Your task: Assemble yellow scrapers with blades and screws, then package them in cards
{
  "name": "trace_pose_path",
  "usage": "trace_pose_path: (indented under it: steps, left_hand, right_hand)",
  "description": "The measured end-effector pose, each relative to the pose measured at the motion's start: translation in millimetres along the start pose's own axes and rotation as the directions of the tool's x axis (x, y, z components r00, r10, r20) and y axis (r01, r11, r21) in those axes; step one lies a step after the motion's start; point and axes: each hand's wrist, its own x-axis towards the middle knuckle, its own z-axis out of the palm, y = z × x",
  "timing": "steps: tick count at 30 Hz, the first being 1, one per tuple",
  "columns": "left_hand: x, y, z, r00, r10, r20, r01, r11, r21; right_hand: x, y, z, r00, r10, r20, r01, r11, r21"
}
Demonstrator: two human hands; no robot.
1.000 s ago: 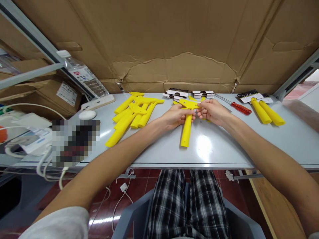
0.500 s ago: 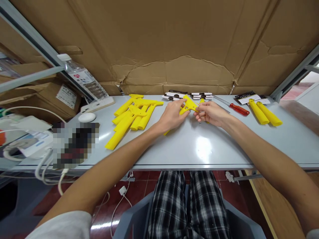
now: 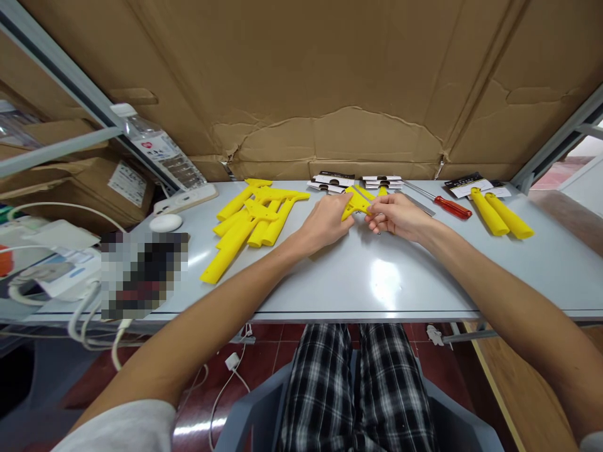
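Note:
My left hand (image 3: 326,220) is closed around a yellow plastic scraper (image 3: 357,202), its wide head poking out past the fingers toward the right. A thin greyish line crosses that head. At the head's right edge, the thumb and forefinger of my right hand (image 3: 393,216) are pinched together on the plastic, with the other fingers curled beneath. Anything small inside those curled fingers is hidden. Just behind my right wrist lies a narrow metal strip (image 3: 420,204). Several similar yellow scrapers (image 3: 242,229) are piled to the left of my left hand.
A red-handled screwdriver (image 3: 452,207) lies right of my hands. Beyond it are two yellow handles (image 3: 499,213) with black-and-white cards (image 3: 464,184). More card packets (image 3: 330,181) stand along the cardboard wall (image 3: 330,81). A water bottle (image 3: 162,147), power strip (image 3: 186,199) and white cables occupy the left.
The scraper's head has turned slightly between my hands, and a greyish line now shows across it. More of the metal strip shows behind my right hand. Both hands have barely shifted.

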Motion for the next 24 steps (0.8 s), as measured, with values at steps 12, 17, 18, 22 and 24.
trace_pose_path:
  steps: [12,17,18,22,24]
  left_hand:
    - [6.5,10.8,-15.1,0.957,-0.280,0.079,0.281,0.821,-0.497]
    - [8.4,18.1,-13.8,0.892,-0.367,0.263,0.412,0.423,-0.807]
    - [9.0,17.9,-13.1,0.881,-0.384,0.276,0.421,0.370,-0.828]
    - [10.3,14.4,-11.4,0.866,-0.408,0.289,0.422,0.287,-0.860]
    - [10.2,11.9,-10.1,0.872,-0.395,0.290,0.416,0.285,-0.864]
  right_hand:
    - [5.0,-10.2,-15.4,0.969,-0.135,-0.208,0.115,0.988,-0.108]
    - [9.4,-5.8,-28.1,0.879,-0.429,-0.206,0.230,0.762,-0.606]
    - [10.0,-4.4,-30.2,0.866,-0.475,-0.158,0.247,0.679,-0.692]
    - [12.3,-0.1,-35.6,0.845,-0.535,0.012,0.307,0.465,-0.830]
    - [13.4,1.2,-37.6,0.854,-0.517,0.060,0.304,0.401,-0.864]
